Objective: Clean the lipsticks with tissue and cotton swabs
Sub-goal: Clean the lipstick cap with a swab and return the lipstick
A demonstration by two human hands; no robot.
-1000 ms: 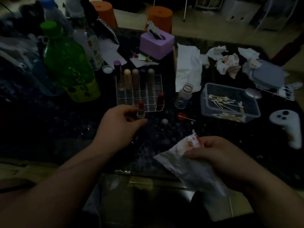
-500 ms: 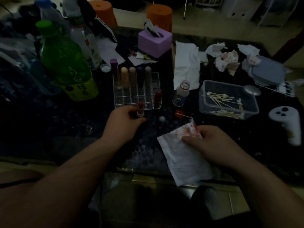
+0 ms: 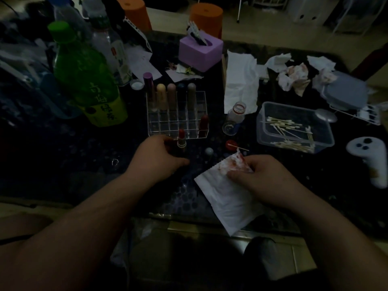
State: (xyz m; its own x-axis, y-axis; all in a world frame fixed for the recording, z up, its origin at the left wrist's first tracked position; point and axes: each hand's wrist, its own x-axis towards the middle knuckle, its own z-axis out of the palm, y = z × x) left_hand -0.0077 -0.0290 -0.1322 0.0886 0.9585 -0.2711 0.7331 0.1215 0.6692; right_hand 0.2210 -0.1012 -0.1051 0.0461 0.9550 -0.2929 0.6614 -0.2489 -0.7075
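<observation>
At the far left of the dark table (image 3: 63, 156) stands a green bottle (image 3: 84, 76) with a yellow label. To its right is a clear organizer (image 3: 178, 124). A row of capped tubes (image 3: 172, 95) stands upright in its back compartments, and a dark red tube (image 3: 203, 124) stands in the front right corner.

Just in front of the organizer, the left hand (image 3: 159, 158) has its fingers curled round the base of an open lipstick (image 3: 181, 140), held upright with the red tip up. In this dim light it is hard to say whether the base touches the table.

Farther back sits a purple tissue box (image 3: 200, 52).

To the right of the lipstick, the right hand (image 3: 262, 179) pinches the red-stained corner of a white tissue (image 3: 226, 198). The rest of the sheet lies flat toward the near edge of the table. Just beyond that corner lies a used cotton swab (image 3: 239, 147).

Further right, a clear tub (image 3: 262, 133) holds loose cotton swabs (image 3: 287, 124), with crumpled stained tissues (image 3: 294, 78) behind it. A white controller (image 3: 369, 158) lies at the far right.
</observation>
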